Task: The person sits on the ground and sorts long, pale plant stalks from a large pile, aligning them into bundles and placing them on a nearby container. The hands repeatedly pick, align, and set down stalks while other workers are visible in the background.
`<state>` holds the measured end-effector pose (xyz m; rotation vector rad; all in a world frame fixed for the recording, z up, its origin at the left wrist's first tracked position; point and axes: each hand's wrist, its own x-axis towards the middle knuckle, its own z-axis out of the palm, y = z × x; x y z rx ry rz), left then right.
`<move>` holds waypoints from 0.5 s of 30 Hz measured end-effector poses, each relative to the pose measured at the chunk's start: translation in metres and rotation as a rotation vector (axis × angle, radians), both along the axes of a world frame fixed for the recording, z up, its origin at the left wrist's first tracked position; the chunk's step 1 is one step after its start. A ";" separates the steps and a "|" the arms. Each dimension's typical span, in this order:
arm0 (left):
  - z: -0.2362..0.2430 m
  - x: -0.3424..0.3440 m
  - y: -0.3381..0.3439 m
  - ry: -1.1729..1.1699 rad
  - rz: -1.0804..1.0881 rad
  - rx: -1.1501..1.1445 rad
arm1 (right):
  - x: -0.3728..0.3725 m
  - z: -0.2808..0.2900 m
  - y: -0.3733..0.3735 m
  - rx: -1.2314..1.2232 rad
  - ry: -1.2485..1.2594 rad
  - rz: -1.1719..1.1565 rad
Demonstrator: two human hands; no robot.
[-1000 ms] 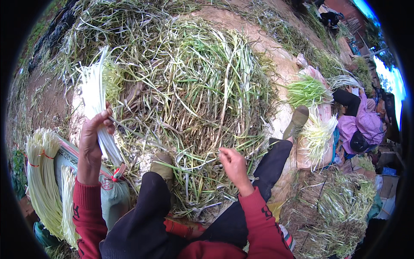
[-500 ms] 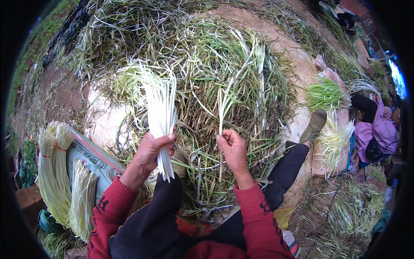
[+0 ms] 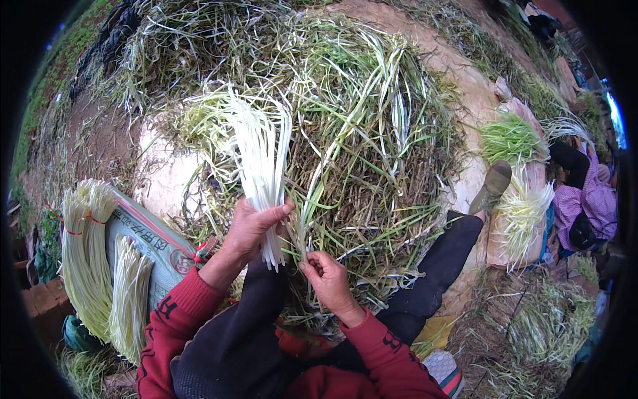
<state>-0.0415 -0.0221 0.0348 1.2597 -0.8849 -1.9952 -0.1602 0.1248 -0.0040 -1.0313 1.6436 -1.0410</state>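
My left hand (image 3: 256, 226) is closed round an upright bunch of long white stalks (image 3: 259, 153) with pale yellow leafy tips. Just to its right, my right hand (image 3: 325, 282) pinches a thin pale stalk (image 3: 302, 233) with long green leaves rising from it. Both hands are over a broad heap of loose green, white and brown leaves (image 3: 372, 166) between my legs. At the left, pale bundles (image 3: 86, 259), some banded in red, lie on a grey-green sack (image 3: 159, 272).
At the right, green cut leaves (image 3: 508, 139) and pale yellow leaves (image 3: 518, 223) lie on a pinkish sack. Beyond them a person in a purple checked top (image 3: 588, 206) sits bent over. More plant litter (image 3: 531, 332) covers the lower right. My booted foot (image 3: 490, 186) rests beside the heap.
My left hand has moved rightward and down with the white bunch. My right hand, earlier farther right, has taken a stalk and drawn it down and left, close beside the bunch.
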 end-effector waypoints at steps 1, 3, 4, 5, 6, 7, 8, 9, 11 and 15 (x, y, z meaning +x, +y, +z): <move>0.005 0.001 -0.010 -0.048 0.035 -0.051 | -0.003 0.003 0.001 -0.015 0.018 -0.002; 0.003 0.008 -0.026 -0.103 0.037 -0.093 | -0.006 0.004 0.003 -0.044 0.028 -0.013; 0.006 0.007 -0.031 -0.135 0.027 -0.107 | -0.006 0.001 0.006 -0.059 0.021 -0.023; 0.006 0.004 -0.033 -0.170 -0.066 -0.073 | -0.007 -0.001 0.008 -0.072 0.014 -0.034; 0.005 0.001 -0.031 -0.174 -0.132 -0.066 | -0.007 -0.001 0.008 -0.075 0.018 -0.027; 0.001 -0.004 -0.028 -0.178 -0.198 -0.058 | -0.007 -0.001 0.008 -0.078 0.023 -0.020; -0.003 -0.007 -0.026 -0.182 -0.265 -0.050 | -0.008 -0.001 0.008 -0.080 0.028 -0.013; -0.005 -0.011 -0.026 -0.180 -0.308 -0.005 | -0.009 -0.001 0.009 -0.088 0.044 -0.001; -0.005 -0.017 -0.024 -0.123 -0.314 0.062 | -0.012 -0.002 0.009 -0.102 0.074 0.026; -0.014 -0.016 -0.027 -0.075 -0.293 0.118 | -0.016 -0.002 0.013 -0.137 0.007 0.008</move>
